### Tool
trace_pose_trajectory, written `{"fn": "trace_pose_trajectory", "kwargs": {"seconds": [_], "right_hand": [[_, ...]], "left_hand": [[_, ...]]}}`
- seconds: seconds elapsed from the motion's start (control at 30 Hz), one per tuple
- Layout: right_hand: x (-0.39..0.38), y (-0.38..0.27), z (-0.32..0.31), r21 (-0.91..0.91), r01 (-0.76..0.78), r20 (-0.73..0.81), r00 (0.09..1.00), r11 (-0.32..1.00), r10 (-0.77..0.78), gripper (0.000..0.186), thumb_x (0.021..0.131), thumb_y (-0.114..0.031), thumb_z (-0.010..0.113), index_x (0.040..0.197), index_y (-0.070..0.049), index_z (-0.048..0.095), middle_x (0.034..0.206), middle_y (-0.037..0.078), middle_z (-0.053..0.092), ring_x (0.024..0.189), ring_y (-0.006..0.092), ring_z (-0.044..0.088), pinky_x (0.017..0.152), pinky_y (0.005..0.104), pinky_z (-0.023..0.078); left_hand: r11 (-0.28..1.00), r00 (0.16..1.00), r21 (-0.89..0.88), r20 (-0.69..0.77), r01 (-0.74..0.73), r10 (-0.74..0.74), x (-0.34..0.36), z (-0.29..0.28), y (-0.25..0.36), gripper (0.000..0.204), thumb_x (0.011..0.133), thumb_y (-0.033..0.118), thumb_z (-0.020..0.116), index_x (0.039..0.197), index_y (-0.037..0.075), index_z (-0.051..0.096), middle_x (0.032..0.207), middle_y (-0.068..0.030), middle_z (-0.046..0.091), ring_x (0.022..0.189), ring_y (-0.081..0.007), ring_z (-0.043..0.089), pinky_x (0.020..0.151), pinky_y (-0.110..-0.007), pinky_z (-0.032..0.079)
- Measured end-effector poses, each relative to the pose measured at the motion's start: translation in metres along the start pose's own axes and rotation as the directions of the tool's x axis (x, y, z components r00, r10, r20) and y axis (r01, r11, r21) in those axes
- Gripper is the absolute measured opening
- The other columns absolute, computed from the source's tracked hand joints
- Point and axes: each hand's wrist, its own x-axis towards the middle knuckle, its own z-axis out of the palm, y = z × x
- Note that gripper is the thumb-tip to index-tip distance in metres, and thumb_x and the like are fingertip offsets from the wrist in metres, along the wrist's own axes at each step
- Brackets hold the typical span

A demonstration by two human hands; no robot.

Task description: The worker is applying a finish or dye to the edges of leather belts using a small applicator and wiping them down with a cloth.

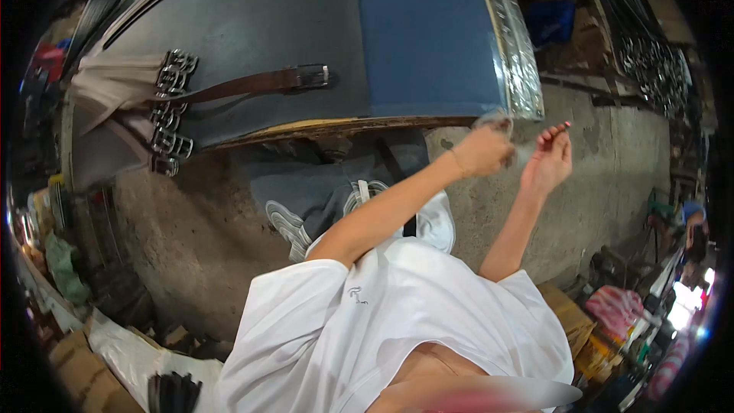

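My left hand [487, 151] is out past the table's front right corner, fingers curled round a thin clear plastic piece [493, 119] that is partly blurred. To its right, my right hand [546, 166] is raised with the fingers bent and the tips together; whatever they hold is too small to make out. A faint see-through smear lies between the two hands. Just beyond them, a stack of clear plastic sleeves [521, 69] runs along the table's right edge. A brown leather belt [245, 87] with a dark metal buckle lies across the table on the left.
The dark table [283, 23] bears a blue sheet [428, 38] on its right half. A bundle of pale belts [115, 84] with buckles hangs over the left end. More belts with buckles [654, 69] hang at the far right. Pink striped cloth [615, 308] lies lower right.
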Motion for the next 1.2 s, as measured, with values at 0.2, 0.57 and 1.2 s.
{"fn": "trace_pose_trajectory", "kwargs": {"seconds": [0.2, 0.57, 1.2], "right_hand": [[-0.001, -0.018, -0.010, -0.084, -0.101, 0.072, 0.992, 0.991, 0.107, 0.019, 0.104, -0.014, 0.054, 0.108, 0.004, 0.060, 0.092, 0.006, 0.061, 0.078, 0.0125, 0.055, 0.064, 0.0263, 0.047], [-0.026, 0.022, 0.071, -0.283, -0.222, 0.329, 0.891, 0.933, 0.312, 0.015, 0.103, -0.009, 0.054, 0.108, 0.004, 0.060, 0.095, 0.011, 0.067, 0.080, 0.0169, 0.063, 0.070, 0.0292, 0.056], [-0.120, 0.099, 0.310, 0.215, 0.416, 0.555, 0.693, 0.884, -0.461, 0.021, 0.109, -0.023, 0.040, 0.111, -0.003, 0.043, 0.074, 0.008, 0.061, 0.067, 0.0140, 0.053, 0.070, 0.0291, 0.045]], "left_hand": [[0.955, 0.976, -0.262, -0.126, 0.141, -0.178, -0.027, -0.017, 0.023, 0.027, 0.077, 0.020, 0.071, 0.099, 0.005, 0.065, 0.113, -0.0165, 0.065, 0.112, -0.0327, 0.061, 0.094, -0.047, 0.046], [0.484, 0.670, 0.473, -0.608, 0.736, -0.426, -0.247, -0.260, -0.060, 0.060, 0.076, 0.016, 0.077, 0.132, 0.010, 0.057, 0.140, -0.0122, 0.052, 0.139, -0.0327, 0.039, 0.113, -0.049, 0.031], [0.866, 0.708, -0.092, -0.536, 0.492, -0.459, -0.190, -0.351, -0.045, 0.041, 0.105, 0.038, 0.051, 0.091, -0.001, 0.053, 0.068, -0.0133, 0.054, 0.057, -0.0260, 0.049, 0.056, -0.036, 0.043]]}}
